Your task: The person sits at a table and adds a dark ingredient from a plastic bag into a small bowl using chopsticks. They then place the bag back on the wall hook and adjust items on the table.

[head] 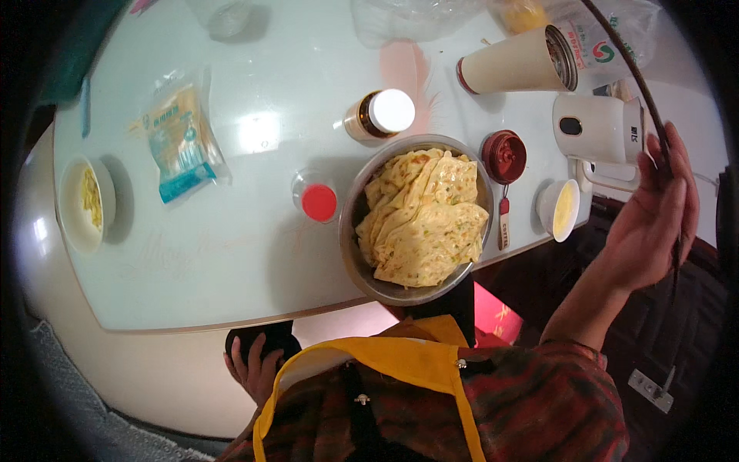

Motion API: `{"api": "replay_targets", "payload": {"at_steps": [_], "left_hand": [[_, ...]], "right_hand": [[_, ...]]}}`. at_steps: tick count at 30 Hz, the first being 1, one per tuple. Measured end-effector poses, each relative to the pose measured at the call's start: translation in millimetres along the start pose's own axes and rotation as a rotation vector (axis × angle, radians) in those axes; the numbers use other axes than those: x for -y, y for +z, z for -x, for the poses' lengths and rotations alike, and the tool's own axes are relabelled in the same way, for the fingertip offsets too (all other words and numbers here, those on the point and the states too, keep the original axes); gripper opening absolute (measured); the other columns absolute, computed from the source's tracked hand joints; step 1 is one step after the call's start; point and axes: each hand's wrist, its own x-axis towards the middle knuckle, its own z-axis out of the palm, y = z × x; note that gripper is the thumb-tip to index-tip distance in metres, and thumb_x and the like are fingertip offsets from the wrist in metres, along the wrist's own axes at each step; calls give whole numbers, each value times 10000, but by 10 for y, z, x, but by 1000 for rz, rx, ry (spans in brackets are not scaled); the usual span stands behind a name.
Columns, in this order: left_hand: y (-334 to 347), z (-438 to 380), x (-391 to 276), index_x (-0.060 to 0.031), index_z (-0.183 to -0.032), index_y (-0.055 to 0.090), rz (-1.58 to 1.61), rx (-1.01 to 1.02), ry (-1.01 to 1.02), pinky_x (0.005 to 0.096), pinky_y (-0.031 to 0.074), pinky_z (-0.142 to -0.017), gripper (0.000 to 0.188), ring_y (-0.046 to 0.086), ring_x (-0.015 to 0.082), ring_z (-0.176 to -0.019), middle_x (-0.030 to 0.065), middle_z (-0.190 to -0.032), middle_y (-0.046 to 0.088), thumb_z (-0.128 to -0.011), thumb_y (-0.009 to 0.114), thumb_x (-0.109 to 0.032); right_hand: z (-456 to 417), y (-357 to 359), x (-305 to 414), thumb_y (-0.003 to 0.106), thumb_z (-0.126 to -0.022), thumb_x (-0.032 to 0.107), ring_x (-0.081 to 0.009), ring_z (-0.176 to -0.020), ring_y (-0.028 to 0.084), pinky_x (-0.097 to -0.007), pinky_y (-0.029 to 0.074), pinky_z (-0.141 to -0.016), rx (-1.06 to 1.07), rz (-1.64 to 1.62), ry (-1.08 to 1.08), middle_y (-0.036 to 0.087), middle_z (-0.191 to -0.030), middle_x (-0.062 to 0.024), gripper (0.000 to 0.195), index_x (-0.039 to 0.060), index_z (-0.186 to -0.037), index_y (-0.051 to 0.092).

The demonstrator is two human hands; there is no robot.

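My right hand is raised at the right, its fingers closed around long, thin dark chopsticks that reach past the top of the picture; whether one or two is unclear. My left hand rests with spread fingers on my dark-clothed knee, below the table's near edge. Between the hands, a round metal bowl stands at that edge, holding folded, green-flecked flatbreads. Neither hand touches the bowl. A white-capped brown bottle and a small clear container with a red lid are near it.
On the glass-topped table are a white bowl of yellowish food, a plastic food packet, a cream tumbler, its dark red lid, a white appliance and a small bowl of yellow food.
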Motion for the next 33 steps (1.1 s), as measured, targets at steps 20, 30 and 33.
{"api": "replay_targets", "payload": {"at_steps": [20,30,33], "left_hand": [[-44,748,-1006,-69,-861,643,86,-293,-206,506,259,-1053,132,465,316,-1169,55,-1034,642,-767,589,-145],[-33,633,-991,-76,-849,638,64,-296,-201,506,281,-1035,124,476,318,-1143,56,-995,642,-766,585,-152],[-36,607,-989,-77,-845,635,58,-298,-191,505,283,-1033,123,478,319,-1139,55,-987,643,-761,587,-153]], "right_hand": [[1446,-261,-972,557,-901,88,-169,-1024,569,-292,436,-917,188,-536,413,621,-1110,-90,173,6,-1029,641],[1875,-40,-1268,566,-832,-17,-292,-1116,552,-342,412,-961,339,-225,-93,584,-1195,-150,251,22,-1077,601],[1893,-80,-1299,560,-783,-82,-326,-1182,505,-342,385,-1005,469,-175,-118,513,-1287,-173,387,54,-1145,571]]}}
